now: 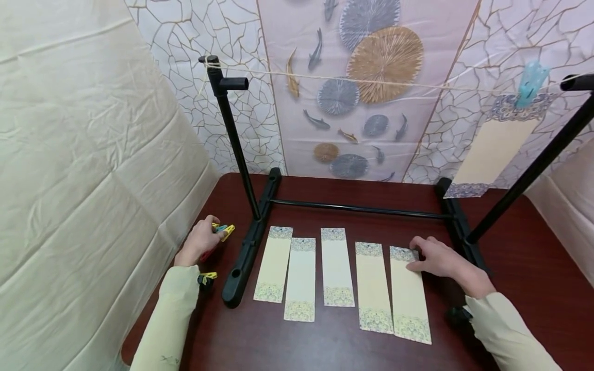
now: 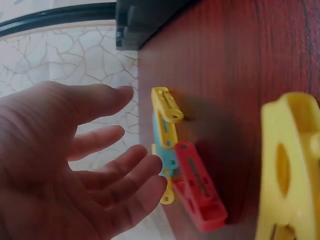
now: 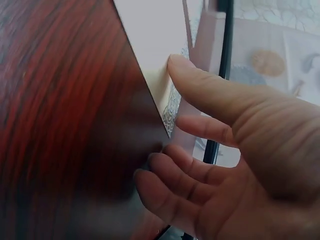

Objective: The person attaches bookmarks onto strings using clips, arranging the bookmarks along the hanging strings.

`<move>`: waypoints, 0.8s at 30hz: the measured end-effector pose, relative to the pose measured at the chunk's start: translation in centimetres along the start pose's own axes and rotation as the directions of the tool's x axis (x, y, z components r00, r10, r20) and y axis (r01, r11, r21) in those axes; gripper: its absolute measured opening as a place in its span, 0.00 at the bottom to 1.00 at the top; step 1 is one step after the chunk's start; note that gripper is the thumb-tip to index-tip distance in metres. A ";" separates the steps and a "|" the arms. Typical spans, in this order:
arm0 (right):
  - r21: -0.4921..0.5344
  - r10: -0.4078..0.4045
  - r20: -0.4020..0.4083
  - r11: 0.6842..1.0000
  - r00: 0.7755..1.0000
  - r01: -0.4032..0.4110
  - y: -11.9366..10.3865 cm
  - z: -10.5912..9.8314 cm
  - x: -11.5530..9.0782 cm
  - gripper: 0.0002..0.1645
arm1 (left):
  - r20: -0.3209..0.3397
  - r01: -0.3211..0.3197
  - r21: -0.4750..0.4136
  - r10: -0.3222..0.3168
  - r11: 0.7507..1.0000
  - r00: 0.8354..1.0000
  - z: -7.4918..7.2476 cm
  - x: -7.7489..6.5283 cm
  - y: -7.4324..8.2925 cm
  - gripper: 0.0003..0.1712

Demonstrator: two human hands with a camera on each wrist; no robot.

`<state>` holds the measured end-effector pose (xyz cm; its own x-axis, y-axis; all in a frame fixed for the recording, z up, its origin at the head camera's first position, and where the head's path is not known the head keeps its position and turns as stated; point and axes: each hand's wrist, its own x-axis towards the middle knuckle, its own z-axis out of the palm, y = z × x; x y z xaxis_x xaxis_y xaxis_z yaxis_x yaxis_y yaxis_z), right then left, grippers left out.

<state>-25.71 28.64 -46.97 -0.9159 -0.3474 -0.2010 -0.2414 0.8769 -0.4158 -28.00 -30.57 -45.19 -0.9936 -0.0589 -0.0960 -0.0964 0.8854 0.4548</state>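
Observation:
My left hand (image 1: pixel 200 241) is at the table's left side beside a small group of clothespins, its fingers loosely bent with nothing between them in the left wrist view. The group has a red clothespin (image 2: pixel 200 190), a teal clothespin (image 2: pixel 162 142) and yellow ones (image 2: pixel 167 105). Another yellow clothespin (image 2: pixel 290 165) lies close to the left wrist camera. At the far right of a row of patterned paper strips, my right hand (image 1: pixel 438 257) is at the top of the end strip (image 1: pixel 409 293). Its thumb touches the strip; the other fingers are loosely bent past the edge.
A black rack (image 1: pixel 236 154) stands on the dark red table (image 1: pixel 334 348), with a string (image 1: pixel 325 77) tied across its posts. A light blue clothespin (image 1: pixel 531 85) holds one strip (image 1: pixel 498 144) on the string at right. Several strips (image 1: pixel 337 268) lie between the rack's feet.

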 end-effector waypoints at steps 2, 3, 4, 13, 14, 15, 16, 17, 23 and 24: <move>-0.007 0.011 0.007 1.000 1.000 -0.011 0.0 -0.1 0.1 0.31 | 0.007 0.012 0.003 -0.012 1.000 1.000 0.4 0.3 -0.2 0.27; -0.008 0.019 0.011 1.000 1.000 -0.019 0.0 -0.1 0.1 0.31 | 0.010 0.021 0.002 -0.021 1.000 1.000 0.5 0.4 -0.3 0.27; -0.012 0.021 0.014 1.000 1.000 -0.021 0.0 -0.1 0.2 0.31 | 0.015 0.027 0.004 -0.027 1.000 1.000 0.6 0.4 -0.4 0.26; 0.020 0.041 0.050 0.999 0.998 -0.042 0.1 -0.5 0.4 0.29 | 0.022 0.038 0.083 -0.040 0.996 0.999 1.3 0.6 -0.4 0.24; 0.024 0.041 0.052 0.999 0.998 -0.042 0.1 -0.6 0.4 0.29 | 0.021 0.039 0.092 -0.041 0.995 0.999 1.4 0.6 -0.4 0.24; 0.025 0.037 0.055 0.999 0.998 -0.038 0.1 -0.6 0.5 0.29 | 0.020 0.040 0.102 -0.043 0.994 0.999 1.4 0.6 -0.3 0.23; 0.024 0.033 0.059 0.999 0.998 -0.035 0.1 -0.7 0.5 0.29 | 0.016 0.041 0.114 -0.043 0.993 0.999 1.5 0.6 -0.3 0.23; 0.019 0.028 0.061 0.999 0.998 -0.030 0.1 -0.8 0.6 0.29 | 0.013 0.042 0.121 -0.044 0.992 0.999 1.6 0.6 -0.3 0.23; -0.012 0.019 0.097 1.000 0.995 -0.018 0.2 -1.2 1.1 0.29 | 0.000 0.036 0.147 -0.036 0.989 0.999 2.1 0.7 -0.3 0.23; -0.015 0.021 0.102 1.000 0.995 -0.019 0.2 -1.2 1.2 0.30 | -0.002 0.026 0.146 -0.026 0.989 1.000 2.2 0.7 -0.3 0.23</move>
<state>-27.21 28.81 -46.21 -0.8833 -0.3613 -0.2989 -0.2286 0.8884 -0.3982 -28.58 -29.84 -47.29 -0.9909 -0.0830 -0.1058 -0.1128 0.9415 0.3177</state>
